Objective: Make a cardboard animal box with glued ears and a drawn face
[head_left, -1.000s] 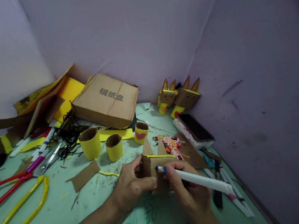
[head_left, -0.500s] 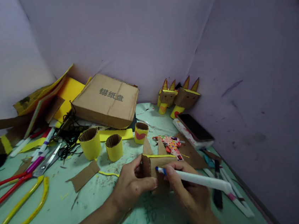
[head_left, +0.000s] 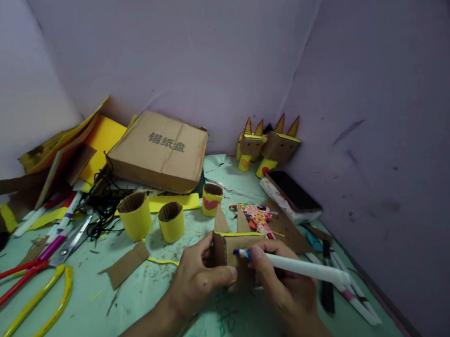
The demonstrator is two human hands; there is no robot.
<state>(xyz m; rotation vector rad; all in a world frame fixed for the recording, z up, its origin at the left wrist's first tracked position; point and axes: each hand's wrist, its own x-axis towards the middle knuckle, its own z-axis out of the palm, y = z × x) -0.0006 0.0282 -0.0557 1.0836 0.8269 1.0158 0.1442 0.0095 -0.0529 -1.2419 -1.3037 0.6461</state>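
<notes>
A small brown cardboard box figure (head_left: 242, 274) with two pointed ears and a yellow strip along its top edge stands at the front middle. My left hand (head_left: 199, 273) grips its left side, the thumb across the front face. Between the fingers of my right hand (head_left: 283, 280) is a white marker (head_left: 303, 267) with a blue tip, which meets the front face near its upper left. A small dark blue mark shows at the tip. The palm side of my right hand covers the figure's right part.
Yellow cardboard rings (head_left: 136, 218) stand behind my left hand. Scissors (head_left: 39, 274) with red and yellow handles lie at left. A cardboard box (head_left: 161, 153) leans at the back, near finished-looking eared figures (head_left: 281, 149). A phone (head_left: 295, 190) and loose markers (head_left: 354, 294) are at right.
The marker's tip has shifted very slightly on the face, and the blue mark there is now easier to see. Both hands keep their holds.
</notes>
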